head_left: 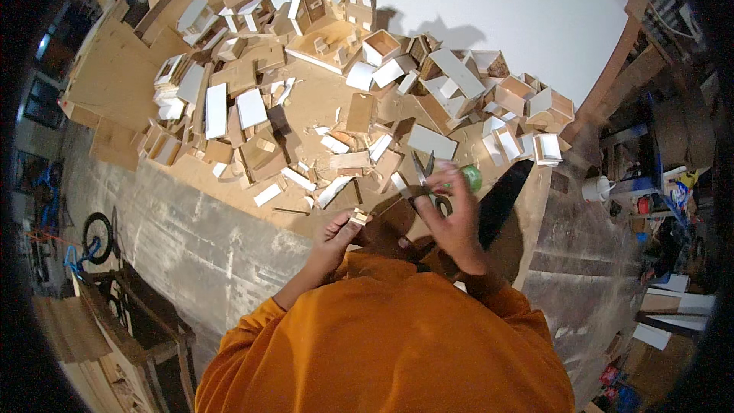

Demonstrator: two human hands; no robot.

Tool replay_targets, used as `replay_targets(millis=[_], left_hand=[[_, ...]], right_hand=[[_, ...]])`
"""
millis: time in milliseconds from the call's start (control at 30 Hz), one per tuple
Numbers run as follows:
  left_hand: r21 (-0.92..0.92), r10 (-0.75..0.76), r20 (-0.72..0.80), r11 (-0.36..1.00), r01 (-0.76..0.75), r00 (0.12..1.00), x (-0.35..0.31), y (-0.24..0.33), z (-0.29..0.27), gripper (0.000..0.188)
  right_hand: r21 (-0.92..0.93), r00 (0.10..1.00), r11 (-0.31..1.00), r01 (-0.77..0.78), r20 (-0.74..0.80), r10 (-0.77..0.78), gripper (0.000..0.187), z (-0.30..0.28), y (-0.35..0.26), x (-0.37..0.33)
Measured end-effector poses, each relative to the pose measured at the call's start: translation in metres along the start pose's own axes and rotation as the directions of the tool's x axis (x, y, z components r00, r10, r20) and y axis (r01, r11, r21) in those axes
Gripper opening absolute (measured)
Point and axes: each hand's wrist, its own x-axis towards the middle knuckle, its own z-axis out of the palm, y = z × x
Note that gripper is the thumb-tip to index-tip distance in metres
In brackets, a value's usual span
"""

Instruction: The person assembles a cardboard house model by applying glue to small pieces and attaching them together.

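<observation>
My left hand (334, 239) is closed, pinching a small pale block (359, 217) of wood or board between thumb and fingertips, in front of my chest. To its right, my right hand (457, 223) is blurred, with thumb and fingers spread apart. It hovers over or beside a pair of scissors (423, 168) with dark handles, whose blades point away from me. Whether the fingers touch the handles is hard to make out. A round green object (470, 178) lies just beyond the right fingers, partly hidden. White and brown board offcuts (335, 192) lie ahead of both hands.
Small model houses and open boxes (455, 73) crowd the far half of the brown worktable (313, 99). Behind them spreads a large white panel (505, 8). A dark flat shape (506, 199) lies right of my hand. Wooden frames (126, 329) stand at lower left.
</observation>
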Motion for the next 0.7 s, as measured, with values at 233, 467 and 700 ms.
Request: replay_targets(millis=[233, 467, 700], left_hand=[[0.1, 0.01, -0.028, 0.995, -0.007, 1.0, 0.005, 0.009, 0.01, 0.027], [0.238, 0.143, 0.088, 0.958, -0.161, 0.986, 0.016, 0.001, 0.008, 0.025], [0.194, 0.172, 0.089, 0.963, -0.187, 0.981, 0.015, 0.0, 0.009, 0.022]], right_hand=[[-0.526, 0.998, 0.848, -0.064, -0.059, 0.039, 0.033, -0.062, 0.025, -0.004], [-0.481, 0.986, 0.861, -0.165, -0.049, 0.161, 0.046, -0.063, 0.03, -0.018], [-0.54, 0.996, 0.838, -0.079, -0.009, 0.088, 0.047, -0.064, 0.042, -0.019]])
